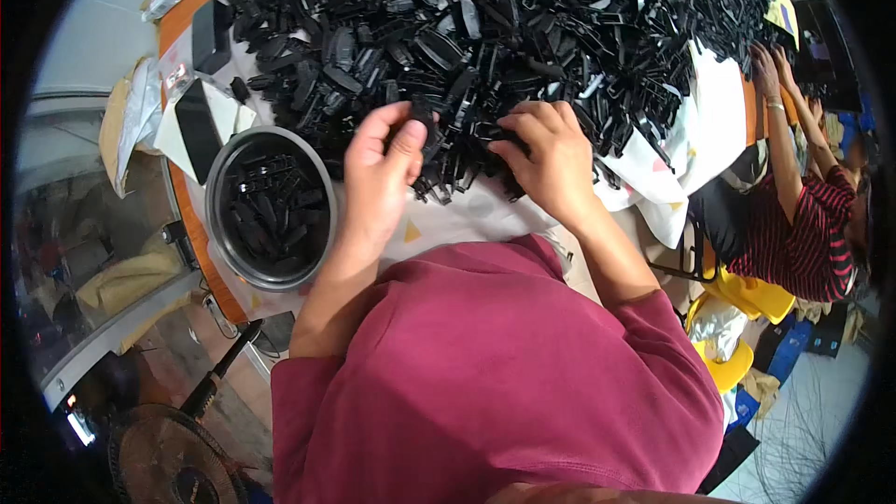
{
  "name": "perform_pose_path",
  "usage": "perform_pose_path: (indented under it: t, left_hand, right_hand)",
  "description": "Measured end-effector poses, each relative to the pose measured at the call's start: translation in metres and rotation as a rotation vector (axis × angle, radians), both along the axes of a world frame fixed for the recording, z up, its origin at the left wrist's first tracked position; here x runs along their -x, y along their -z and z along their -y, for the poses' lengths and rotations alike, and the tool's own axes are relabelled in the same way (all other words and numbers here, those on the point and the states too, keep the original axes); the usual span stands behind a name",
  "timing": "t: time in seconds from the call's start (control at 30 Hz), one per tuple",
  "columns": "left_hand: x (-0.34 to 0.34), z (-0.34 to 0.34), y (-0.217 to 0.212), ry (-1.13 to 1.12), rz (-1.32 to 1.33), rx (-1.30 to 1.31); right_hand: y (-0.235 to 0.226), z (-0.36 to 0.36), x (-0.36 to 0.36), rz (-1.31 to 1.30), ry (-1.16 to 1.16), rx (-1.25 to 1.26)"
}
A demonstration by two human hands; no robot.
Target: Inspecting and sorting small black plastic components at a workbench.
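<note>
My left hand (381, 154) is closed, thumb against fingers, around a dark black plastic piece (426, 123) just above the near edge of a big heap. My right hand (553, 157) has its fingers curled at the heap's near edge; dark pieces lie at its fingertips, and what it grips blends in with them. The heap (429, 47) is a mass of small black plastic pieces, many long and slightly curved. To the left of my left hand stands a round metal bowl (217, 235) with similar black pieces (275, 215) in it.
A phone with a dark screen (196, 131) and a white box (177, 65) lie beyond the bowl. A patterned white cloth (485, 210) covers the table. At the right, another person's hands (765, 75) reach toward the heap. A fan (168, 457) stands at lower left.
</note>
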State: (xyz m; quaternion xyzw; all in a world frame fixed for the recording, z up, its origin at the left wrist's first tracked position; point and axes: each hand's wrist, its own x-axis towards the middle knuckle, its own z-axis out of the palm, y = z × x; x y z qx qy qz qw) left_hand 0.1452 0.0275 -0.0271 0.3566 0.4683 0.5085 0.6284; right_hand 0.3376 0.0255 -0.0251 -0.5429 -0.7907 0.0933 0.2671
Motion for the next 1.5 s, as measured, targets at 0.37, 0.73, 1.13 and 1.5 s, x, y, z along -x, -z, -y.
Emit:
perform_pose_path:
  t: [0.37,0.73,1.13,1.5]
  left_hand:
    - [-0.006,0.008,-0.007,0.075,-0.212,-0.247]
    - [0.002,-0.001,-0.018,0.062,-0.674,-0.778]
    - [-0.018,0.013,-0.011,0.085,0.176,-0.118]
    - [0.011,0.021,0.005,0.004,0.233,-0.071]
  right_hand:
    - [-0.039,-0.003,0.017,-1.264,-0.028,0.88]
    - [-0.039,-0.009,0.006,-1.217,-0.025,1.037]
    - [-0.038,0.007,0.035,-1.102,0.038,0.774]
    - [0.001,0.032,0.031,-0.84,-0.118,0.68]
